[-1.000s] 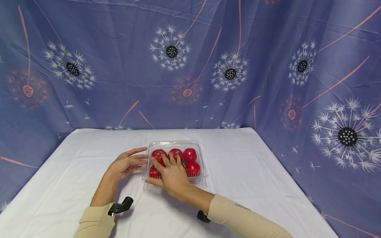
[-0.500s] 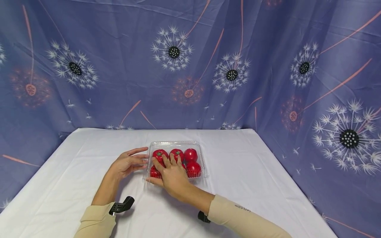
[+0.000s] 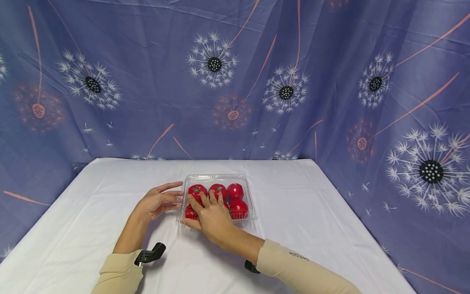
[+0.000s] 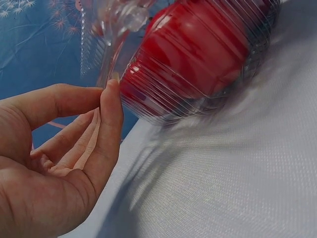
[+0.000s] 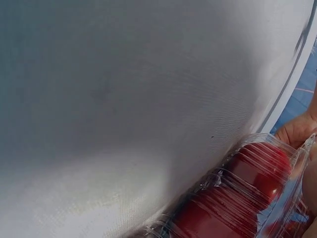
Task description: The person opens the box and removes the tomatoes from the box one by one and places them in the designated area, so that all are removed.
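A clear plastic clamshell box stands near the middle of the table, holding several red tomatoes, some with green tops. My right hand lies over its front left part, fingers spread on the lid and thumb at the near left corner. My left hand is at the box's left side. In the left wrist view, thumb and forefinger of the left hand pinch the rim beside a tomato. Tomatoes show through the ribbed wall in the right wrist view, where little of the right hand appears.
A white cloth covers the table, whose back edge lies just beyond the box. Blue dandelion-print curtains hang behind and to the right. Black camera mounts sit on both wrists.
The whole head view has shifted very slightly from one second ago. Both hands and the clamshell box keep the same positions relative to each other.
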Available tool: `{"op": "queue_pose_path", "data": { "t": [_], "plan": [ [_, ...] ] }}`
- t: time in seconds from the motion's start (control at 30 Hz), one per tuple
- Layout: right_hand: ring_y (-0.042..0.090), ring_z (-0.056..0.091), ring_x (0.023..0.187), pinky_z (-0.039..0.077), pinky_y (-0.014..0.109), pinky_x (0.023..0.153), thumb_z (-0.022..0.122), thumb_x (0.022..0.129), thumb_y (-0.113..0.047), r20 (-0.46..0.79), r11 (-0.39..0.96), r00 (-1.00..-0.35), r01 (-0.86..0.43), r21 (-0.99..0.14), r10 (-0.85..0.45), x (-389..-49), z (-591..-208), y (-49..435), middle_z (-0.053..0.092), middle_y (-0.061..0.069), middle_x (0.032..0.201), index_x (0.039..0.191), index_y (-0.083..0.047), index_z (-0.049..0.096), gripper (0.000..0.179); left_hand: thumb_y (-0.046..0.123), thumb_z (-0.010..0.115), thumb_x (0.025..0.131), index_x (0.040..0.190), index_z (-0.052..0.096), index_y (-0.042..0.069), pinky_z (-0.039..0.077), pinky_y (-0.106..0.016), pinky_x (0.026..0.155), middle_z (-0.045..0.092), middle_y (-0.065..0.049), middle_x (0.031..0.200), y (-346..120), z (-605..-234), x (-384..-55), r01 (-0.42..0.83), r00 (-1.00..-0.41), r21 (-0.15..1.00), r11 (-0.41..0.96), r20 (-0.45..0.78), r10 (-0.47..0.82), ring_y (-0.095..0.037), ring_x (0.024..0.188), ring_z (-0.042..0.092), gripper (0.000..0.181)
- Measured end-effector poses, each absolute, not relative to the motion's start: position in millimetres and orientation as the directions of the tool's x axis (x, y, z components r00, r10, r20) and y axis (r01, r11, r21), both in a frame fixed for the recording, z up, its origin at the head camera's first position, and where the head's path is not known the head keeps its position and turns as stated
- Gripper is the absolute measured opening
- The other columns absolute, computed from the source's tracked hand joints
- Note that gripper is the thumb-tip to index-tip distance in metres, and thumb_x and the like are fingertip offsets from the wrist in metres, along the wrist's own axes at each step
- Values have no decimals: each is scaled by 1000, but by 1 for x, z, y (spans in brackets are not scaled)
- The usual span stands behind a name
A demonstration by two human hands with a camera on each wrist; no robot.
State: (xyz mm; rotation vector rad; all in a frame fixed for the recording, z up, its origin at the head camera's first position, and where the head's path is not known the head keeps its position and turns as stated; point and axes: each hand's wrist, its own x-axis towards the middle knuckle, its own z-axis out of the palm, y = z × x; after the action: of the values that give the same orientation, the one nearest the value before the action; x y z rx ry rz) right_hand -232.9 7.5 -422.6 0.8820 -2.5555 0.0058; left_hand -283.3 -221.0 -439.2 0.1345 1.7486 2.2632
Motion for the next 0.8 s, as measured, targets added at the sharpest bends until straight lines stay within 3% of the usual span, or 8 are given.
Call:
{"op": "queue_pose_path", "data": {
  "t": [0.13, 0.43, 0.8],
  "plan": [
    [42, 58, 130, 44, 56, 112, 47, 94, -74, 397, 795, -702, -590, 140, -591, -233, -423, 7, 62, 13, 142, 151, -24, 52, 76, -12, 61, 87, 148, 48, 0, 62, -30, 80, 71, 0, 105, -222, -441, -284, -153, -958, 962, -225, -88, 274, -14, 92, 73, 63],
    [43, 57, 130, 42, 56, 114, 43, 96, -72, 387, 788, -703, -604, 120, -597, -235, -426, 8, 60, 13, 143, 152, -23, 50, 75, -14, 59, 88, 153, 38, -5, 63, -30, 80, 71, -1, 103, -221, -438, -282, -177, -956, 956, -233, -110, 271, -14, 91, 73, 68],
    [39, 62, 126, 47, 54, 110, 47, 95, -72, 482, 787, -641, -585, 197, -597, -238, -432, 8, 65, 12, 136, 146, -22, 57, 71, -13, 59, 90, 151, 43, -2, 63, -29, 79, 72, -2, 103, -221, -437, -281, -186, -953, 949, -252, -112, 283, -14, 88, 74, 64]
  ]
}}
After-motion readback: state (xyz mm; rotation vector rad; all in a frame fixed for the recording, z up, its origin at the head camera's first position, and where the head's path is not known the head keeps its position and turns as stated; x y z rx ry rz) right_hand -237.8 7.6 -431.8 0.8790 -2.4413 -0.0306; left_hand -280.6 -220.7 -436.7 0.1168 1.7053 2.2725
